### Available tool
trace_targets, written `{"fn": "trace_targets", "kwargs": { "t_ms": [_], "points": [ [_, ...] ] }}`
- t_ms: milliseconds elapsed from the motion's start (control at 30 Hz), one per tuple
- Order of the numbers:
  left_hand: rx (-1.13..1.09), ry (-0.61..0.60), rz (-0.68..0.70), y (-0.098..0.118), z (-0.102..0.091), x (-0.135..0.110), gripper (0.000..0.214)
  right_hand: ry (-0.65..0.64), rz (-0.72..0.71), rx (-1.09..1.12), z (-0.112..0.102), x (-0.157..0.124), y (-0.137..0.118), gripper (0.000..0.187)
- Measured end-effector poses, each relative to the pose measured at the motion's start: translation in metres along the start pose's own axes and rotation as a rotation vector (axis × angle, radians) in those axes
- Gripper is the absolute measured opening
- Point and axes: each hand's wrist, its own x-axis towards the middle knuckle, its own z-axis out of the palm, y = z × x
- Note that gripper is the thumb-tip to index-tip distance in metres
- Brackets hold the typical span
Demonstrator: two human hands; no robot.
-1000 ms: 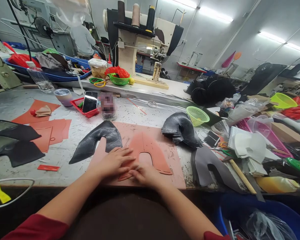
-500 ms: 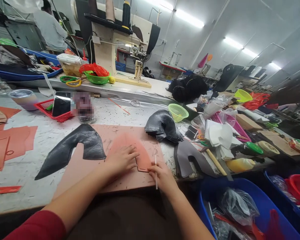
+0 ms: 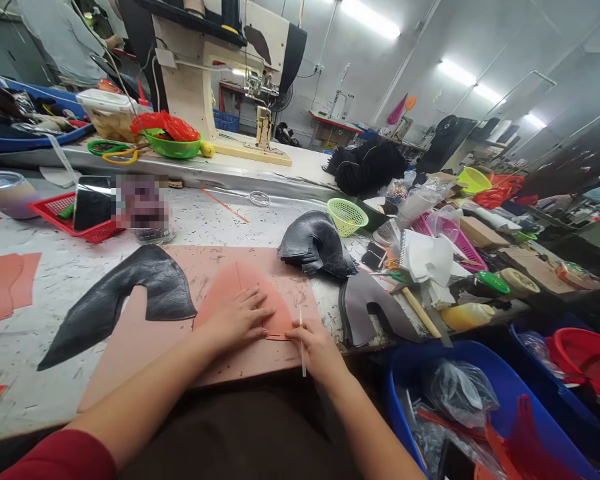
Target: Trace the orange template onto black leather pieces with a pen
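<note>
My left hand lies flat with spread fingers on an orange, round-topped template. Beneath the template is a pink sheet; whatever else lies under my palm is hidden. In my right hand a thin whitish marking pen stands nearly upright, with the fingertips at the template's lower right edge. To the left rests a curved black leather piece, partly over the sheet. A stack of similar black leather pieces sits beyond my right hand, and grey curved pieces lie right of it.
A sewing machine stands behind the table. At the left are a red basket and orange pieces. A green basket, a hammer-like wooden handle and clutter lie right. Below is a blue tub.
The view has shifted, so the table things appear further left. The template, blurred by motion before, now looks still and its outline shows sharply. Both hands stay at it, the right still holding the pen.
</note>
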Motion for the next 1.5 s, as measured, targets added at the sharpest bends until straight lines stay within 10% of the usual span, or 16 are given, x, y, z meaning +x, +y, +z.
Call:
{"fn": "trace_targets", "kwargs": {
  "t_ms": [467, 733, 1033, 1233, 1333, 1500],
  "points": [
    [-0.042, 0.074, 0.036, -0.006, 0.009, 0.002, 0.038, -0.153, 0.181, 0.308, 0.001, 0.024, -0.019, 0.024],
    [-0.045, 0.029, 0.008, -0.005, 0.005, 0.001, 0.039, -0.303, 0.410, 0.578, -0.043, 0.034, 0.021, 0.031],
    [-0.053, 0.209, -0.028, 0.010, -0.013, -0.019, 0.023, -0.045, 0.066, 0.337, 0.023, 0.092, -0.018, 0.010],
    [-0.041, 0.452, -0.602, -0.058, -0.052, -0.083, 0.030, 0.148, -0.181, 0.353, -0.049, 0.116, -0.024, 0.013],
    [0.010, 0.418, -1.078, -0.110, -0.054, -0.124, 0.034, 0.308, 0.001, 0.269, -0.097, 0.142, 0.017, 0.015],
    [-0.040, 0.125, -1.337, -0.155, -0.044, -0.149, 0.058, 0.279, 0.379, -0.155, -0.115, 0.159, 0.091, 0.008]
  ]
}}
